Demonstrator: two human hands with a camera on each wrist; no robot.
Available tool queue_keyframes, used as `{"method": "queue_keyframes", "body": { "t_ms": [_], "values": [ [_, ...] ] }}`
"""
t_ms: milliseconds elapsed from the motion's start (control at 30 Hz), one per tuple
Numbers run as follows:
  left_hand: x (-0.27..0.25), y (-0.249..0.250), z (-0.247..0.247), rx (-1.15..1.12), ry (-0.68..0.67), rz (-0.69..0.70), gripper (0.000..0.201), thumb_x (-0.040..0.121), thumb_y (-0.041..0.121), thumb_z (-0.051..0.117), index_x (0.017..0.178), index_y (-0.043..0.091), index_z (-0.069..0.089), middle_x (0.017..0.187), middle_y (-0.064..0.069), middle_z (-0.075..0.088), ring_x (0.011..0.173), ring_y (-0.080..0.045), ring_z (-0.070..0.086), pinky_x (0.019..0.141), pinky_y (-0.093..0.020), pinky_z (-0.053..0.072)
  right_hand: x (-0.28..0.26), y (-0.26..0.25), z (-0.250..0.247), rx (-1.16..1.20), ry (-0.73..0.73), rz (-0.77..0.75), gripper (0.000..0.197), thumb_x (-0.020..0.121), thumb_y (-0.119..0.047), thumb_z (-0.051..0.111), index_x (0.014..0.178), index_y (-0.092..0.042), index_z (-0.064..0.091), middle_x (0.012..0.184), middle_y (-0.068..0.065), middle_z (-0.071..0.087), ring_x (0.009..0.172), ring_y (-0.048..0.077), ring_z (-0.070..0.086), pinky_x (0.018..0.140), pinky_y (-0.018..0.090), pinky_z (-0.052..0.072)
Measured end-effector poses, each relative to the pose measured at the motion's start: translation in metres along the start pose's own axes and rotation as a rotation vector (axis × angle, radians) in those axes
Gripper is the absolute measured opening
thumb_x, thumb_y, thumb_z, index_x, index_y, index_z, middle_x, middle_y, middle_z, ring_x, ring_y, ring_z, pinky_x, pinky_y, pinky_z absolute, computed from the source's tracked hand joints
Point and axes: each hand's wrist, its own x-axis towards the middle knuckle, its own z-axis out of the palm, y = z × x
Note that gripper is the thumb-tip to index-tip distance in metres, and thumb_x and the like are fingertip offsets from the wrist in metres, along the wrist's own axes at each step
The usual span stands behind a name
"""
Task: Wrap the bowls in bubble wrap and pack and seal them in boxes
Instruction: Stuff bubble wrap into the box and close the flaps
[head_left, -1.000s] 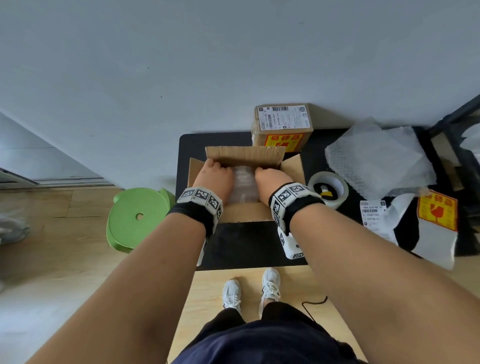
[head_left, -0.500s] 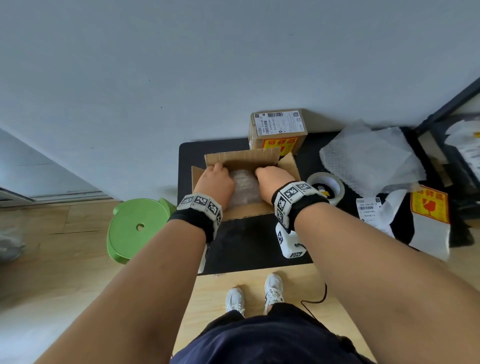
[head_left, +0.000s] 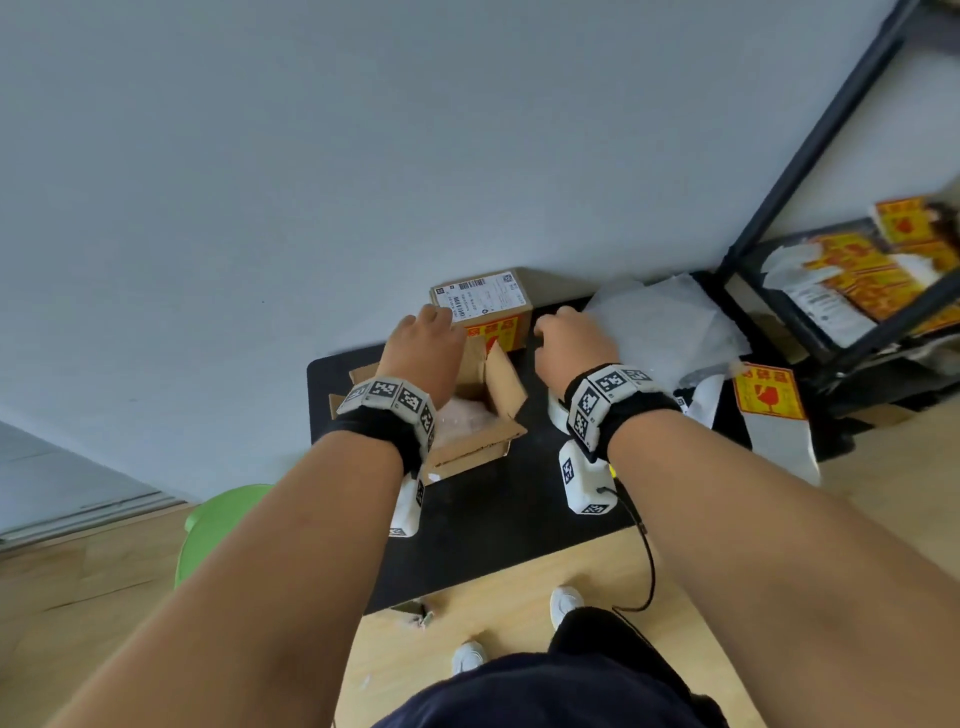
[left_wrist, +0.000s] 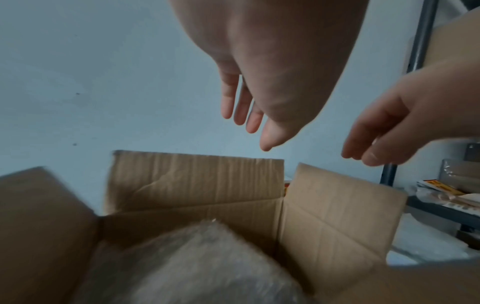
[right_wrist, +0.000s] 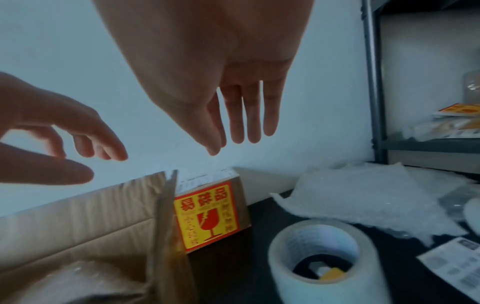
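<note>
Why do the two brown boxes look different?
The near box is open, flaps up, with a bubble-wrapped bundle showing inside; the far box is shut. The far box carries a white label and a yellow sticker; the near box shows none. Both are brown cardboard on the black mat.

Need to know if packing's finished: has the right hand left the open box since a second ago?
Yes. The right hand has come out of the open box and now hangs open to its right, above the tape roll.

Both hands hover above an open box (head_left: 470, 415) on a black counter (head_left: 498, 499): the left hand (head_left: 423, 345) over its far flap, the right hand (head_left: 569, 340) beside bubble wrap (head_left: 665, 322); a bubble-wrapped bundle (head_left: 462, 418) sits inside.
</note>
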Motion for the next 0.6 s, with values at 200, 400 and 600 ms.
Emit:
{"method": "queue_keyframes", "body": {
  "t_ms": [200,400,600],
  "values": [
    [0.058,0.042,-0.009,-0.022,-0.042,0.009,0.03,0.089,0.011,0.053,0.119,0.012,0.057,0.122,-0.007,0.048,0.116,-0.026,0.044,0.096,-0.036,0.041,0.016,0.068,-0.002,-0.006,-0.088,0.139,0.017,0.091,-0.014,0.053,0.105,-0.011,0.062,0.112,0.01,0.058,0.104,0.031,0.058,0.08,0.036,0.047],
    [0.123,0.104,0.006,-0.05,-0.086,0.061,0.025,0.09,0.013,0.05,0.114,0.013,0.056,0.12,-0.007,0.05,0.113,-0.025,0.045,0.093,-0.034,0.04,0.043,0.15,0.005,-0.018,-0.161,0.171,0.033,0.094,-0.014,0.047,0.127,-0.014,0.054,0.129,0.011,0.048,0.119,0.031,0.048,0.095,0.039,0.043],
    [0.17,0.162,0.034,-0.051,-0.165,0.062,0.026,0.085,0.006,0.053,0.11,0.014,0.057,0.112,-0.004,0.052,0.108,-0.023,0.048,0.095,-0.034,0.04,0.072,0.215,0.012,-0.029,-0.226,0.197,0.035,0.096,-0.015,0.046,0.131,-0.012,0.052,0.133,0.012,0.047,0.122,0.031,0.046,0.095,0.04,0.042]
  ]
}}
